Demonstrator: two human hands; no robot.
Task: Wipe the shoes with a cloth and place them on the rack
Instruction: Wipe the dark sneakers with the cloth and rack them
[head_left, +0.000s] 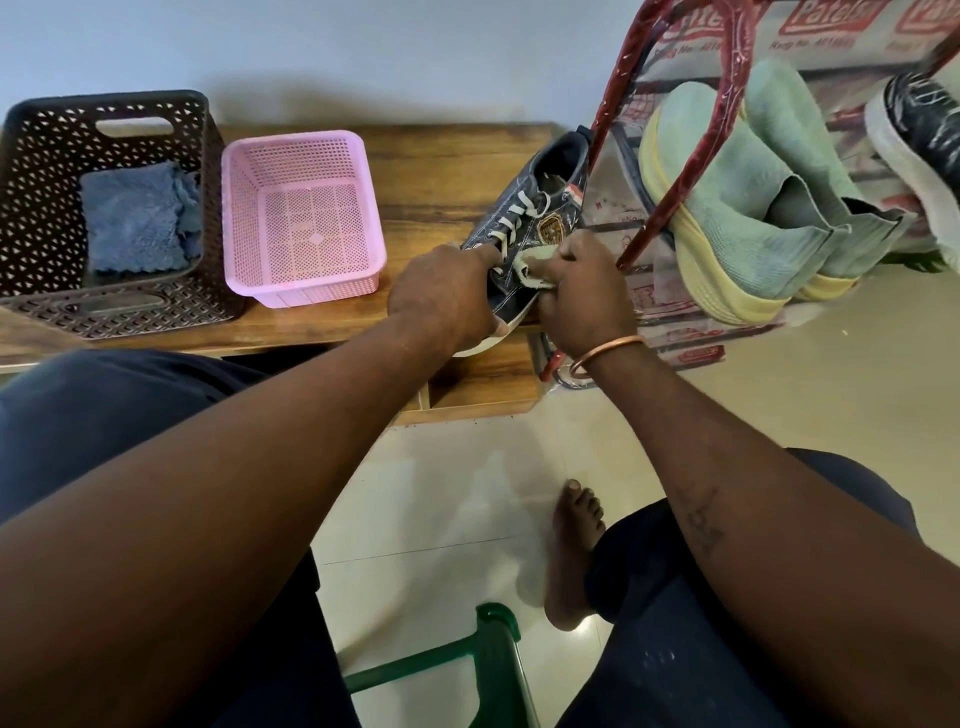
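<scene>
A dark grey lace-up sneaker (540, 208) with white laces and a gold badge lies on the right end of the low wooden table (441, 171). My left hand (447, 299) grips its toe end, thumb under the white sole. My right hand (582, 293) pinches a small pale green cloth (535, 262) against the sneaker's side, just below the badge. To the right stands the red-framed shoe rack (670, 171), wrapped in printed plastic. A pair of mint green shoes (737, 208) with yellow soles sits on it, and a dark shoe (924, 135) with a white sole beside them.
A brown perforated basket (47, 208) at the table's left holds folded blue cloths (137, 218). A pink basket (301, 218) stands beside it, nothing inside. My bare foot (574, 545) rests on the tiled floor; a green plastic stool (483, 665) edge shows below.
</scene>
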